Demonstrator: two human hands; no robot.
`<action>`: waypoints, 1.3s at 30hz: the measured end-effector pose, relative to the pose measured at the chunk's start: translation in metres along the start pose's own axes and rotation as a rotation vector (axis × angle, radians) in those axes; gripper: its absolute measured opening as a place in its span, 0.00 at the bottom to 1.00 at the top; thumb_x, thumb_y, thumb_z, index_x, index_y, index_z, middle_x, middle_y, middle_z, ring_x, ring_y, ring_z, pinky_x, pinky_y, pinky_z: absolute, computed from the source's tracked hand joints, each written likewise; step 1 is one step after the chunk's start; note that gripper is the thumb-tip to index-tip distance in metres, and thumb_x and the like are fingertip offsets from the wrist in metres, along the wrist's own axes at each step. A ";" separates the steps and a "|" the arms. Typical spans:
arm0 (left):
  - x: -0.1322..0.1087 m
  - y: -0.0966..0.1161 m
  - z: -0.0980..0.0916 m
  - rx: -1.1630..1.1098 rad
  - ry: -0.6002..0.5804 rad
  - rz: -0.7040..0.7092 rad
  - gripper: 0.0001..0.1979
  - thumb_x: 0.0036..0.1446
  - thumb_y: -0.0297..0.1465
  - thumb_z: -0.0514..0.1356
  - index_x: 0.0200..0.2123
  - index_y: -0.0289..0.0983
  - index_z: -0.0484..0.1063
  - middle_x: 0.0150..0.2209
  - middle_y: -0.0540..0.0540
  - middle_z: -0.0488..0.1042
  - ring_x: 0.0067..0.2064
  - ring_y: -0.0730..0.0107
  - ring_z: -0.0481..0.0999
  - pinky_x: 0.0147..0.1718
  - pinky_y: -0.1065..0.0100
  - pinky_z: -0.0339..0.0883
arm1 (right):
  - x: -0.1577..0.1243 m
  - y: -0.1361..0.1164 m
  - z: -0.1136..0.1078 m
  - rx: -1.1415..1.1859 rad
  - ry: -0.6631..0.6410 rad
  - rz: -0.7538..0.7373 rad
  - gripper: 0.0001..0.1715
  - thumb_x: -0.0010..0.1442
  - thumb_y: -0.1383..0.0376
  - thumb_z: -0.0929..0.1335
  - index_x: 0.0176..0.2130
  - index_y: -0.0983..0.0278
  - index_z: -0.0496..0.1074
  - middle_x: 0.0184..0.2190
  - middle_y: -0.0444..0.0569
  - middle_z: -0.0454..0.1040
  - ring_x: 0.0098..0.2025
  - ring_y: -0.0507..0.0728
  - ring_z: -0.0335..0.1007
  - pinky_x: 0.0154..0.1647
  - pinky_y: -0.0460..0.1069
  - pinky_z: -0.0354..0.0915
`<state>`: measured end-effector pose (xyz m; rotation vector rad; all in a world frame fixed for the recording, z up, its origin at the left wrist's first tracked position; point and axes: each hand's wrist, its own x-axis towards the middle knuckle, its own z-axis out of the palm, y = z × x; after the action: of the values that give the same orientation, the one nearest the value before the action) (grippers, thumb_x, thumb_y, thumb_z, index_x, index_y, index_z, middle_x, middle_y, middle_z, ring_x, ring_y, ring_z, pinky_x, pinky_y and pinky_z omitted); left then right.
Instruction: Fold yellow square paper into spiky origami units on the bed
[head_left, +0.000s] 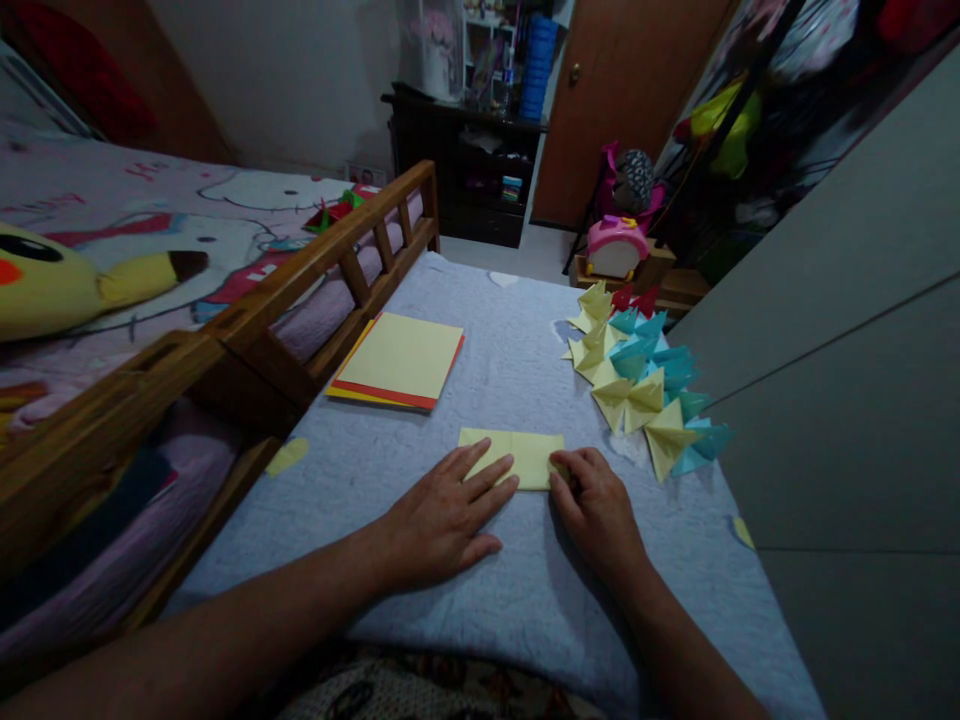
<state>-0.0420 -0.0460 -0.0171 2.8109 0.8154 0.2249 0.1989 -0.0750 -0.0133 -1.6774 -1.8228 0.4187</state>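
Observation:
A pale yellow sheet of paper (pixel 529 458), folded to a rectangle, lies flat before me with a faint crease near its middle. My left hand (pixel 450 505) rests open over its left part, fingers spread. At the paper's right edge, my right hand (pixel 592 500) has its fingers curled, thumb and forefinger pinching that edge. Beyond my left hand sits a stack of square paper (pixel 405 355), pale yellow on top with red and orange sheets peeking out below. Folded paper shapes stand in rows on the right, some yellow (pixel 626 395), some blue (pixel 637 345) and a few red (pixel 636 300).
A light blue cloth (pixel 502 360) covers the surface I work on. Along its left runs a wooden bed rail (pixel 322 270), with a yellow plush toy (pixel 60 290) on the bed beyond. Pale cabinet doors (pixel 847 400) stand close on the right.

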 end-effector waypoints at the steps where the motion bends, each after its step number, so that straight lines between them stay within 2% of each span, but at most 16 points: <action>1: 0.000 0.000 0.000 -0.002 0.000 -0.001 0.31 0.65 0.44 0.58 0.67 0.39 0.58 0.70 0.40 0.57 0.71 0.42 0.49 0.65 0.45 0.50 | 0.000 0.000 0.000 -0.014 -0.003 -0.001 0.13 0.64 0.66 0.64 0.45 0.64 0.75 0.37 0.52 0.73 0.37 0.58 0.72 0.41 0.52 0.68; 9: 0.001 -0.001 -0.001 0.012 -0.019 0.005 0.31 0.65 0.44 0.59 0.67 0.38 0.59 0.70 0.40 0.57 0.71 0.40 0.49 0.65 0.44 0.50 | -0.001 -0.003 -0.001 -0.046 -0.008 -0.015 0.13 0.65 0.68 0.63 0.44 0.63 0.76 0.36 0.51 0.72 0.37 0.57 0.71 0.42 0.52 0.67; 12: 0.001 -0.001 0.000 0.009 -0.020 0.004 0.31 0.66 0.44 0.58 0.67 0.37 0.59 0.70 0.39 0.57 0.71 0.39 0.49 0.65 0.45 0.50 | -0.001 -0.005 -0.001 -0.151 -0.004 -0.051 0.12 0.65 0.68 0.63 0.42 0.63 0.76 0.38 0.52 0.71 0.39 0.58 0.68 0.43 0.53 0.67; 16: 0.001 -0.002 0.000 0.012 -0.032 0.007 0.32 0.66 0.45 0.59 0.67 0.37 0.59 0.71 0.39 0.56 0.71 0.38 0.48 0.65 0.44 0.49 | -0.001 -0.007 -0.001 -0.416 0.006 -0.197 0.08 0.64 0.69 0.66 0.40 0.62 0.75 0.47 0.55 0.72 0.45 0.62 0.64 0.48 0.57 0.63; 18: 0.001 -0.001 -0.001 0.018 -0.039 0.004 0.31 0.66 0.45 0.58 0.67 0.37 0.58 0.71 0.40 0.56 0.71 0.39 0.48 0.66 0.45 0.49 | -0.001 -0.007 -0.001 -0.476 -0.018 -0.281 0.08 0.65 0.70 0.66 0.42 0.62 0.75 0.48 0.55 0.74 0.45 0.63 0.63 0.47 0.57 0.62; 21: 0.001 0.000 -0.003 0.023 -0.052 -0.001 0.32 0.67 0.46 0.56 0.68 0.37 0.56 0.71 0.40 0.55 0.71 0.39 0.48 0.66 0.46 0.48 | -0.002 -0.009 -0.001 -0.439 -0.083 -0.423 0.12 0.65 0.72 0.66 0.48 0.64 0.74 0.43 0.53 0.76 0.43 0.61 0.64 0.44 0.55 0.61; 24: 0.002 0.000 -0.003 0.021 -0.054 -0.002 0.33 0.68 0.47 0.55 0.69 0.37 0.55 0.71 0.39 0.55 0.71 0.39 0.48 0.66 0.46 0.48 | -0.004 -0.013 -0.001 -0.355 -0.166 -0.527 0.15 0.65 0.73 0.65 0.52 0.66 0.71 0.43 0.53 0.76 0.41 0.59 0.66 0.44 0.53 0.63; 30: 0.000 -0.002 -0.002 0.047 -0.024 0.018 0.33 0.68 0.48 0.55 0.69 0.37 0.56 0.70 0.39 0.56 0.71 0.40 0.50 0.66 0.46 0.49 | -0.005 -0.020 -0.003 -0.408 -0.249 -0.519 0.12 0.64 0.74 0.65 0.47 0.66 0.73 0.41 0.52 0.77 0.40 0.59 0.68 0.42 0.52 0.65; 34: -0.007 -0.005 -0.005 0.077 0.011 0.024 0.29 0.68 0.45 0.57 0.67 0.38 0.59 0.68 0.41 0.61 0.69 0.47 0.57 0.66 0.49 0.49 | -0.006 -0.028 -0.006 -0.509 -0.320 -0.495 0.20 0.63 0.75 0.66 0.54 0.66 0.71 0.42 0.52 0.76 0.40 0.59 0.69 0.42 0.53 0.65; 39: -0.026 -0.008 -0.010 0.113 0.069 -0.026 0.24 0.67 0.41 0.59 0.63 0.39 0.65 0.65 0.43 0.66 0.67 0.51 0.62 0.64 0.49 0.52 | -0.007 -0.049 -0.008 -0.641 -0.429 -0.461 0.29 0.63 0.73 0.66 0.62 0.58 0.66 0.41 0.54 0.75 0.40 0.62 0.70 0.41 0.55 0.65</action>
<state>-0.0699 -0.0520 -0.0115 2.9103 0.9058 0.2811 0.1664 -0.0900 0.0211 -1.5369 -2.7992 -0.0269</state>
